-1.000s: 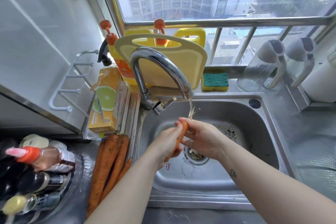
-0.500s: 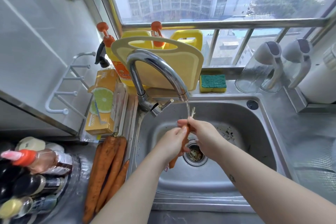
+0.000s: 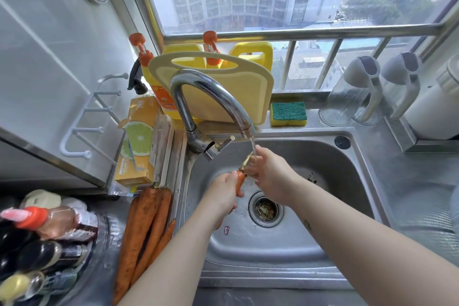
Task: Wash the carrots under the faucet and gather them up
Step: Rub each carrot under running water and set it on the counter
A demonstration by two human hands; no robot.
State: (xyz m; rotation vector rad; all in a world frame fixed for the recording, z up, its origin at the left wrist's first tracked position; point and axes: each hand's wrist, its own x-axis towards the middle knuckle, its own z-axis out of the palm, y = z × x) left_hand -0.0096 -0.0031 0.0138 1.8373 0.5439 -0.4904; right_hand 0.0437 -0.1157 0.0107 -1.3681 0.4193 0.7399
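Head view, centre of the frame: grips a carrot (image 3: 239,179) in the left hand (image 3: 223,192), fingers wrapped round its middle, top end tilted up toward the spout. Closes the right hand (image 3: 272,174) on the crown from the right, fingertips curled at the pale stalk stub, thumb raised beside the water stream (image 3: 252,148) running from the faucet (image 3: 211,89). Holds the lot over the sink (image 3: 330,159), just above and left of the drain (image 3: 265,210).

Not much of that carrot on show: a short orange stretch between the two hands, a sliver of tip peeking out beneath the left wrist, everything else buried in the palm. Hard to say how firmly the right fingertips pinch, blurred there by water. Lower left, on the counter beside the sink: more carrots (image 3: 146,221), lying lengthwise in a pile, one partly covered by the left forearm.

Against half a second ago: far less of the tip showing below the left hand. Same two-handed hold, same spot under the stream. Pile on the counter unmoved.
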